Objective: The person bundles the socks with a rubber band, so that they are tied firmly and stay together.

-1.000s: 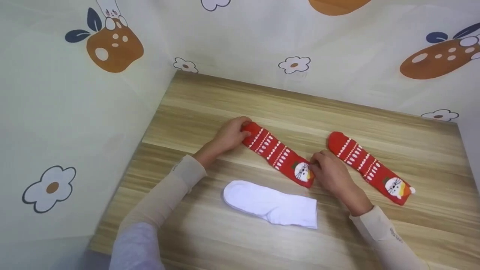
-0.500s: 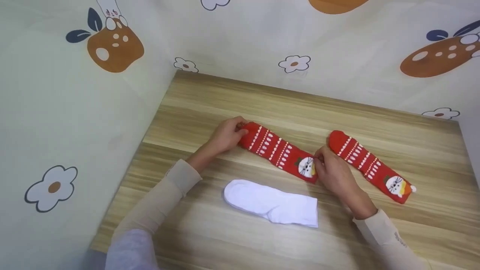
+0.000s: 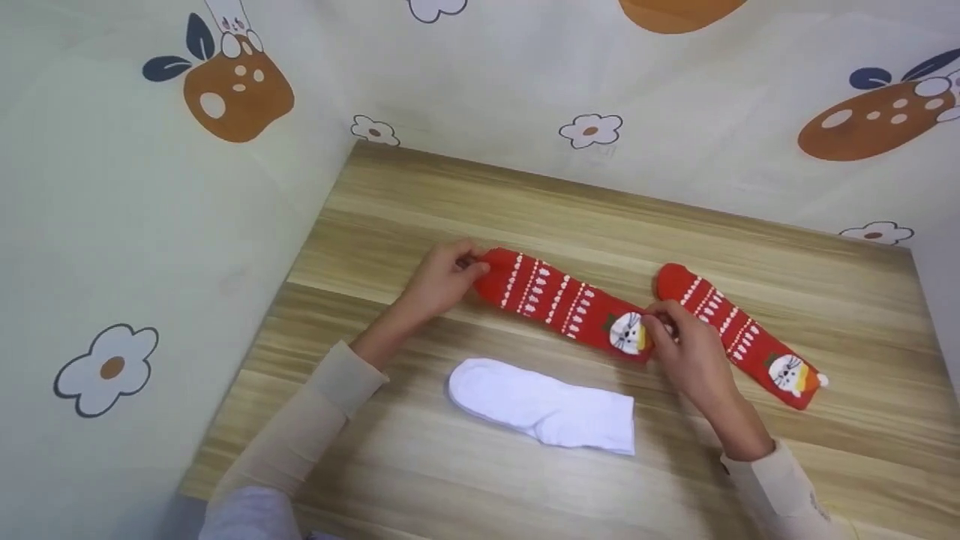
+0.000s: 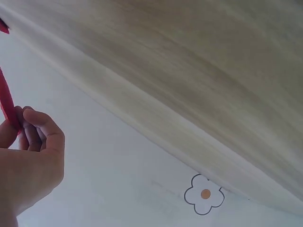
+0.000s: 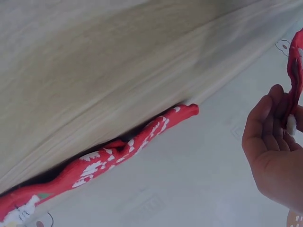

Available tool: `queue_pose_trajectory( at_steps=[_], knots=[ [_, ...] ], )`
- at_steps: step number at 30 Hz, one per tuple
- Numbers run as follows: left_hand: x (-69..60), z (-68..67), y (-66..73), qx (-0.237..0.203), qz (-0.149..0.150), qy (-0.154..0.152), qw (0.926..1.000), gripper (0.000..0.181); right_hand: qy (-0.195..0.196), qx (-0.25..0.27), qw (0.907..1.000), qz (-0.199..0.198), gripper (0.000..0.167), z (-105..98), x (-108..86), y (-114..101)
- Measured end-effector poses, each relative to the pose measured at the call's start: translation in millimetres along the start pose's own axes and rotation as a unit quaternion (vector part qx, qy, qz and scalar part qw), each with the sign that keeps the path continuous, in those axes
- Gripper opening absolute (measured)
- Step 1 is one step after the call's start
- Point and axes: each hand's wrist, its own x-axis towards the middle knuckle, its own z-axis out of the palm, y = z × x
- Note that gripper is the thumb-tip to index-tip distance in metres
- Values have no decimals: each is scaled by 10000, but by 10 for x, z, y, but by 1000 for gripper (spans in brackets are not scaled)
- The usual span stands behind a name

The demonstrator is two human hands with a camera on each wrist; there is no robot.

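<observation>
A red sock (image 3: 559, 296) with white patterns and a white animal face is stretched between my two hands in the head view. My left hand (image 3: 442, 277) pinches its plain toe end between thumb and fingers. At the cuff end, beside the animal face, my right hand (image 3: 694, 352) pinches the edge. The right wrist view shows this cuff (image 5: 296, 71) and a small white pompom (image 5: 291, 125) at my fingers. A matching red sock (image 3: 739, 330) lies flat to the right, partly behind my right hand. Nearer to me rests a white sock (image 3: 544, 409).
The wood-grain table (image 3: 420, 487) carries all the socks. A pale wall covering (image 3: 480, 82) with flowers and orange fruit stands along its back edge, and more covering (image 3: 187, 262) runs along the left side.
Both hands have drawn apart slightly, the left one leftward and the right one rightward. The held red sock has turned to lie more level across the view. The other socks have stayed put.
</observation>
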Motion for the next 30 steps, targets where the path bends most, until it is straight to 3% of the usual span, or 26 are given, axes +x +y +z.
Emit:
queue_pose_trajectory(
  at_steps=[12,20,30],
  knots=[
    [-169,-22,97,-231,134,83,9996,19,345,175,9992,-18,21,-66,-161,-89],
    [-299,-64,131,-347,261,10,9991,18,353,298,9988,148,23,-148,-311,-177],
    [-510,-88,145,-500,-178,-204,9984,19,411,211,9988,170,22,-144,-482,-214]
  ],
)
